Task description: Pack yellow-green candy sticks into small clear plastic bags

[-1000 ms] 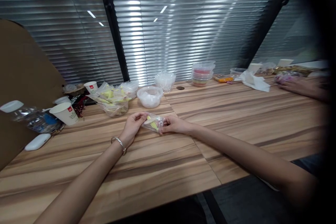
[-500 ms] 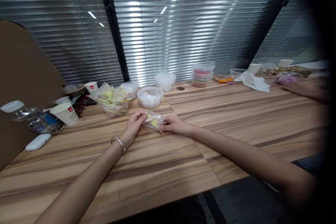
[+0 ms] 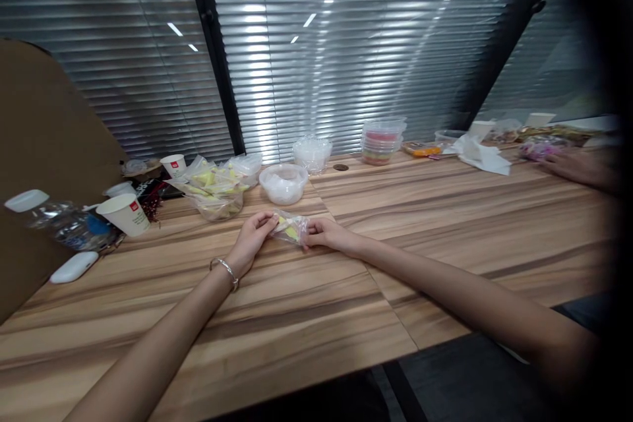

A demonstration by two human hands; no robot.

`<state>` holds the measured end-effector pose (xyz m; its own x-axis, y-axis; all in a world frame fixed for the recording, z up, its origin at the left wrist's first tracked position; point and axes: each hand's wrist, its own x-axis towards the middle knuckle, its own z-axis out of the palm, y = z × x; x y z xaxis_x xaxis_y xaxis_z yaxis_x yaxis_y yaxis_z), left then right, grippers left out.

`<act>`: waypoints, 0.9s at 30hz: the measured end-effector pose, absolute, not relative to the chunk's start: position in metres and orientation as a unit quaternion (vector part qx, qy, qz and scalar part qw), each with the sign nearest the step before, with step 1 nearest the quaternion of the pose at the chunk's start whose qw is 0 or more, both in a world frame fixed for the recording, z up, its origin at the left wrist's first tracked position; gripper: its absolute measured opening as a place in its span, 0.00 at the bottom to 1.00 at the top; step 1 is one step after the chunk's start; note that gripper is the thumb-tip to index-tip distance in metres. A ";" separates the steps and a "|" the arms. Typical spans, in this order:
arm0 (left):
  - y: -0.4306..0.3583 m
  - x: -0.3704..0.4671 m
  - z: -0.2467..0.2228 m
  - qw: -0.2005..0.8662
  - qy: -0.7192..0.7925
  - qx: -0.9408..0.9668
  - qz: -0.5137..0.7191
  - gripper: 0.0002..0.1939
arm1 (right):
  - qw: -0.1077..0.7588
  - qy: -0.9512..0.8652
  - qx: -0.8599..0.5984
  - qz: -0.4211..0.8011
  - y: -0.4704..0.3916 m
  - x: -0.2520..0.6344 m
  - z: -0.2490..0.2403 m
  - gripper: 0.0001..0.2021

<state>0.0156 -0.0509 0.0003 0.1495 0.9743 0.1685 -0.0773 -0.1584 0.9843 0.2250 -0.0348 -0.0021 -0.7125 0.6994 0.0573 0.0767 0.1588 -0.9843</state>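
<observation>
A small clear plastic bag with yellow and pale pieces inside is stretched between my two hands, low over the wooden table. My left hand pinches its left end, and a silver bracelet circles that wrist. The right end is between the fingers of my right hand. Behind the bag stands a round clear container with something whitish in it. Left of that, a clear container heaped with yellow-filled bags sits on the table.
Paper cups, a plastic bottle and a white case lie left. Stacked containers, an orange packet and tissues line the back. Another person's hand rests far right by a pink bundle.
The other person's hand at the far right has shifted slightly to the right. Both my hands keep their hold on the small bag, almost unmoved.
</observation>
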 end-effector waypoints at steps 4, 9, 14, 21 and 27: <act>-0.050 0.016 0.002 0.532 0.388 0.534 0.530 0.19 | 0.275 -0.718 -0.272 0.578 -0.037 0.224 0.002 0.12; -0.049 0.015 0.000 0.524 0.402 0.532 0.530 0.17 | 0.288 -0.713 -0.273 0.577 -0.039 0.224 0.006 0.12; -0.049 0.015 -0.001 0.514 0.409 0.538 0.528 0.16 | 0.286 -0.718 -0.263 0.577 -0.039 0.225 0.005 0.10; -0.050 0.013 -0.001 0.530 0.402 0.532 0.523 0.12 | 0.291 -0.709 -0.264 0.586 -0.038 0.226 0.003 0.11; -0.048 0.014 0.000 0.516 0.403 0.544 0.525 0.14 | 0.282 -0.716 -0.258 0.585 -0.038 0.226 0.005 0.11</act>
<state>0.0143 -0.0481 -0.0004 0.1232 0.9802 0.1552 -0.1034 -0.1429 0.9843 0.2259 -0.0384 0.0051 -0.7084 0.6984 0.1019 0.0390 0.1829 -0.9824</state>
